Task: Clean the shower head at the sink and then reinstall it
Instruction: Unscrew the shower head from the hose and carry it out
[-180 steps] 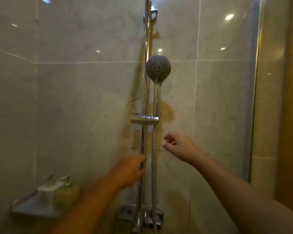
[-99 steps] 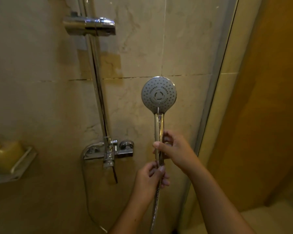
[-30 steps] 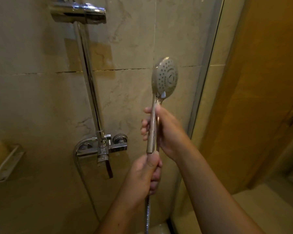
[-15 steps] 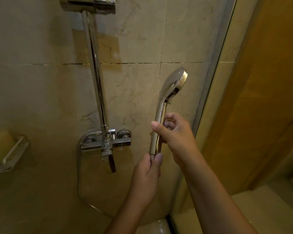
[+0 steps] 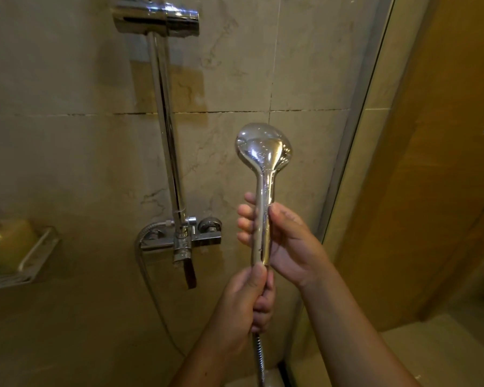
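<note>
I am holding the shower head (image 5: 263, 146) upright in the air in front of the tiled wall, out of its holder (image 5: 155, 16) at the top of the slide rail (image 5: 165, 121). Its chrome back is facing me and the spray face is pointing away. My right hand (image 5: 288, 241) is wrapping round the middle of the handle, with the fingers curling behind it and the thumb lying on the front, I think to stop the head from turning. My left hand (image 5: 243, 300) is clamping round the joint just below the handle's end, where the metal hose (image 5: 259, 356) is hanging down. I judge that I am gripping this way to twist the hose nut against the steadied handle, since the head is going to the sink only once it is free. The mixer tap (image 5: 185, 238) is sitting on the wall to the left, with the hose looping down from it.
</note>
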{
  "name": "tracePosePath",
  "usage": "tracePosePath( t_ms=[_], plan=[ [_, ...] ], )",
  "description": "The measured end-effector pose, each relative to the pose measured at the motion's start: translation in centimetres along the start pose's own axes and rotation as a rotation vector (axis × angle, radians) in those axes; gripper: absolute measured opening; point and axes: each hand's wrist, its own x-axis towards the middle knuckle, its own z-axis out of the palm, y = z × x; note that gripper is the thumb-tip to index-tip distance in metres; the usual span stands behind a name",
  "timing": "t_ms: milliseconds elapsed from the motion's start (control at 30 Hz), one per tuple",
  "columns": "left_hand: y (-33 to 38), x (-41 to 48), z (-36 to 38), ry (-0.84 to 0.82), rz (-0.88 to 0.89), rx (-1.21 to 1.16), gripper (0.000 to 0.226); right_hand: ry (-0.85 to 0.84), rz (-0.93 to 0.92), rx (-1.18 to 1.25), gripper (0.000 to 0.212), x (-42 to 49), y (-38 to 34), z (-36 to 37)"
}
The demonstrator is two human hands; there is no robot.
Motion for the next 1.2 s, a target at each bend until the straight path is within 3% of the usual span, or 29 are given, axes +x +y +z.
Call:
tracePosePath(
  t_ms=[200,333,467,667,733,800,867,967,1100,1200],
  plan=[
    [-1.2,1.3,-1.0,0.324,0.034,0.385,0.03,0.348,-0.132,-1.024,0.018,0.5,1.3,0.9],
    [-1.7,1.4,-1.3,0.442,0.193,0.687,0.028,0.555,-0.135,-1.273,0.03,1.1,2.2,0.7],
    [-2.2,1.3,-1.8,0.477,0.246,0.805,0.024,0.651,-0.067,-1.442,0.031,1.3,1.8,1.8],
    [-1.5,0.3,-2.1,0.442,0.237,0.741,0.027,0.595,-0.023,-1.409,0.024,0.9,1.9,2.6],
    [-1.0,0.3,-2.7,0.417,0.225,0.727,0.028,0.597,-0.059,-1.24,0.024,0.9,1.8,2.5],
    [-0.4,0.5,-3.1,0.381,0.212,0.687,0.028,0.599,-0.066,-1.006,0.044,0.9,1.5,2.3],
    [0.2,0.7,-3.0,0.345,0.159,0.57,0.028,0.559,-0.082,-0.868,0.05,1.0,1.1,2.1],
    [0.8,1.1,-2.3,0.217,0.043,0.328,0.03,0.455,-0.107,-0.664,0.039,1.1,0.3,2.1],
    [0.7,2.1,-2.1,0.101,0.025,0.249,0.044,0.254,-0.068,-0.278,0.031,0.9,-0.7,1.7],
    [0.5,2.8,-2.0,0.118,0.048,0.3,0.038,0.283,-0.06,-0.335,0.019,1.0,-1.3,1.2]
  ],
)
